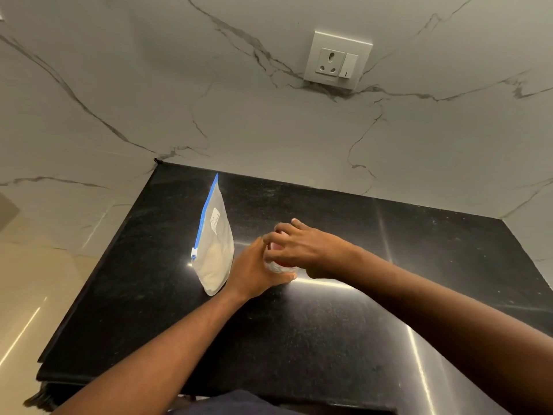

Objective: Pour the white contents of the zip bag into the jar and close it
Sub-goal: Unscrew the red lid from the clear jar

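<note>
A clear zip bag [214,247] with a blue zipper strip and a small white label stands upright on the black counter [329,324], its lower half filled with white contents. Just right of it is a small clear jar [276,266], mostly hidden by both hands. My left hand [254,272] wraps around the jar's side from the left. My right hand [302,247] is cupped over the jar's top, fingers curled around what looks like a reddish lid [274,246]. The bag's zipper slider sits at the near end of the strip.
A marble wall rises behind and to the left of the counter, with a white socket and switch plate [338,59] high up. The counter's left edge drops to a beige tiled floor [27,295]. My dark clothing shows at the bottom edge.
</note>
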The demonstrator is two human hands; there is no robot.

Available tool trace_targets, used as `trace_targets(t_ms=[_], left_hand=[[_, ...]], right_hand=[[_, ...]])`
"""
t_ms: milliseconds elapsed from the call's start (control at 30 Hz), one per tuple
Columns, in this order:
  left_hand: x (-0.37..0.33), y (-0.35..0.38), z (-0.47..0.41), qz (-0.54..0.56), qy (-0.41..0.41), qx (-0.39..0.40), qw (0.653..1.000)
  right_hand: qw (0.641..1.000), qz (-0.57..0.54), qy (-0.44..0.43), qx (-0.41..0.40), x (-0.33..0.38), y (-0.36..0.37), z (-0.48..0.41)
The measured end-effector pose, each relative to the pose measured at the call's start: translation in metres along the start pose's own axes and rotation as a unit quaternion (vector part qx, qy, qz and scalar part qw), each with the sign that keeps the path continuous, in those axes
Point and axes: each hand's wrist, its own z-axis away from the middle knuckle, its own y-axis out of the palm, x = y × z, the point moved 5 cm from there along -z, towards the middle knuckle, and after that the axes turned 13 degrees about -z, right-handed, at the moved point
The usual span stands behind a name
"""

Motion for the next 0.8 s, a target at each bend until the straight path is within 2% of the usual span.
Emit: trace_targets(t_ms=[200,267,333,400,500,567,700,800], left_hand=[[-0.004,-0.001,-0.003,-0.011,0.032,0.004,0.999],[-0.003,0.0,-0.003,-0.001,0.038,0.008,0.999],[-0.001,-0.002,-0.001,0.012,0.032,0.01,0.999],[0.0,-0.003,0.0,0.036,0.018,0.015,0.999],[0.001,-0.002,0.0,0.078,-0.001,0.038,0.996],[0.0,-0.001,-0.001,0.069,-0.006,0.04,0.997],[0.001,-0.002,0.001,0.049,-0.024,0.031,0.998],[0.0,-0.006,0.002,0.042,-0.028,0.024,0.998]], right_hand=[[0.991,0.097,-0.086,-0.023,0.0,0.009,0.004],[0.993,0.079,-0.08,-0.023,-0.003,0.007,0.007],[0.997,-0.059,-0.021,-0.038,-0.013,0.001,0.009],[0.981,-0.173,0.074,-0.052,-0.027,-0.006,0.006],[0.969,-0.132,0.206,-0.04,-0.044,-0.012,0.002],[0.964,-0.111,0.241,-0.036,-0.043,-0.012,-0.001],[0.964,-0.157,0.215,-0.011,-0.034,-0.013,-0.01],[0.991,-0.079,0.11,-0.001,-0.022,-0.024,-0.011]])
